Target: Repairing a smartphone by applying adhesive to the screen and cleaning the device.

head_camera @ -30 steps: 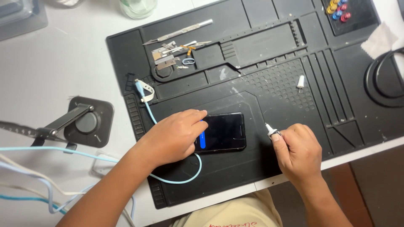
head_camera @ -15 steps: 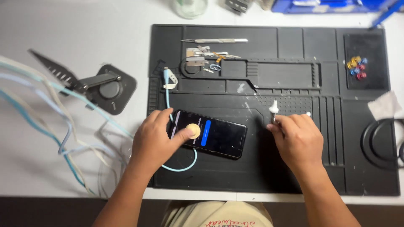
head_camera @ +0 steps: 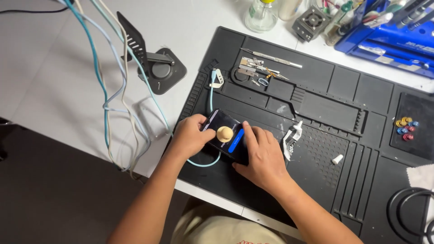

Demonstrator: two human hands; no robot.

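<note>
Right hand (head_camera: 262,158) has left the white tube (head_camera: 291,140) and joined the left hand (head_camera: 192,135) on the phone (head_camera: 228,135).
Both hands' fingers grasp the phone on the black mat (head_camera: 316,104); a tan suction cup (head_camera: 224,133) sits on its screen, the black-labelled tube just beside.

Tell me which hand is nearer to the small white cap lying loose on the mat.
Right. The right hand rests on the phone, with the white cap off to its right on the mat. The left hand grips the phone's far end, farther away.

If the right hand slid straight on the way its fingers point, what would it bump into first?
The right hand points up-left across the phone, so it would probably meet the small beige knob on the screen first, then the left hand. Depth is hard to judge.
</note>
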